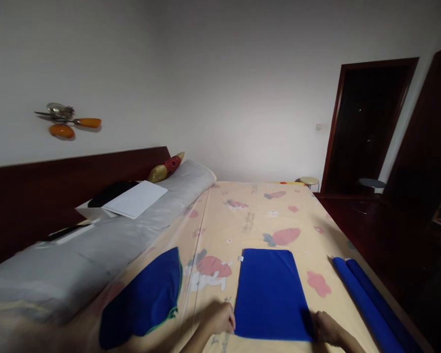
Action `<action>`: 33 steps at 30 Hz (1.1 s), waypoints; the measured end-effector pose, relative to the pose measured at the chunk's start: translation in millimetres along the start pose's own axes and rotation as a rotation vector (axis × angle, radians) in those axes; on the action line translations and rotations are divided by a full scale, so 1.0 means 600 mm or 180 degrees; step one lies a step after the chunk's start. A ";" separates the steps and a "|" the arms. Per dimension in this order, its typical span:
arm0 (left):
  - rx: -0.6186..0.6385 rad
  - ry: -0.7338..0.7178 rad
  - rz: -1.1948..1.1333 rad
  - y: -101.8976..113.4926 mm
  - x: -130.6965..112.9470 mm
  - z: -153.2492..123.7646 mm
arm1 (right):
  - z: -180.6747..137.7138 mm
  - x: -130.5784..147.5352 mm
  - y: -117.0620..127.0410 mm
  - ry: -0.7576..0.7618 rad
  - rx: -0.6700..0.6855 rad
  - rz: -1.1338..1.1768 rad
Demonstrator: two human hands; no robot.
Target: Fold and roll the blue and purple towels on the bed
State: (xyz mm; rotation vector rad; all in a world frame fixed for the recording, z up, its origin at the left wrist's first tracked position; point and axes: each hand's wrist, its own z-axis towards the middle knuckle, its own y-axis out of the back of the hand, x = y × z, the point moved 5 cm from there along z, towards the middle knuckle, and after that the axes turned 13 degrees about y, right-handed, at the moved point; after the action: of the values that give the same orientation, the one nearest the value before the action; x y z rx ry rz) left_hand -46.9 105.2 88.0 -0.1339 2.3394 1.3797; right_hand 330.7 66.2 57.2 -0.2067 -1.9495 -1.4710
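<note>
The bed [257, 211] is viewed from the head, forward and down; left hand [219, 317] and right hand [327, 327] are framed close, at the bottom.

A bed [220, 230] is filling the foreground, its cream sheet [301, 255] showing pink strawberries, flowers and white rabbits. Along the headboard side, at left, a long grey bolster [132, 250] is stretching over it. Near the front, a blue cloth [270, 294] is lying flat as a rectangle, a small white tag [240, 258] poking out at its far left corner. Left of that, a green-edged darker piece [143, 299] is lying slightly rumpled. Two blue rolls [363, 304] are resting side by side near the right edge.
</note>
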 end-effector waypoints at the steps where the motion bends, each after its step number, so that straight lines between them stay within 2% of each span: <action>1: 0.0000 -0.0003 0.0054 -0.002 0.001 -0.002 | 0.001 -0.001 -0.005 -0.0013 0.0093 -0.0067; 4: -0.0059 -0.0003 0.0205 -0.006 -0.007 -0.005 | 0.005 -0.003 -0.015 -0.0140 0.0344 -0.0270; 6: -0.0230 0.0020 0.0274 -0.004 -0.023 -0.003 | 0.016 0.002 -0.014 -0.0256 0.0358 -0.0422; 11: -0.1107 0.0088 0.0265 -0.006 -0.105 0.032 | 0.077 0.061 -0.019 -0.0282 -0.0317 -0.0791; 13: -0.1367 0.0202 0.0244 -0.026 -0.135 0.054 | 0.101 0.099 -0.043 -0.0176 -0.0519 -0.0837; 16: -0.1734 0.0368 0.0314 -0.078 -0.156 0.080 | 0.119 0.142 -0.101 0.0042 -0.0578 -0.0809; 19: -0.2038 0.0224 0.0571 -0.137 -0.150 0.087 | 0.119 0.151 -0.153 0.0354 -0.0618 -0.0765; 22: -0.2205 0.0167 0.0834 -0.171 -0.120 0.076 | 0.104 0.118 -0.171 0.0282 -0.0914 -0.0906; 25: -0.2390 0.0439 0.0932 -0.168 -0.081 0.058 | 0.076 0.064 -0.159 -0.0201 -0.1394 -0.1147; 28: -0.2437 0.0711 0.0965 -0.155 -0.054 0.048 | 0.052 0.026 -0.150 -0.0318 -0.1668 -0.1295; 31: -0.2404 0.0766 0.0994 -0.152 -0.047 0.046 | 0.044 0.015 -0.148 -0.0416 -0.1847 -0.1363; 33: -0.2398 0.0784 0.1005 -0.154 -0.046 0.048 | 0.048 0.027 -0.147 -0.0576 -0.2007 -0.1388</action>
State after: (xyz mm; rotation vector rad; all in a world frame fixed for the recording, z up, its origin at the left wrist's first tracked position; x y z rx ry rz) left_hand 14.0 79.8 11.5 -0.1599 1.9423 2.4723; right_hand 262.0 56.8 -6.9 -0.2010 -1.6660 -2.4100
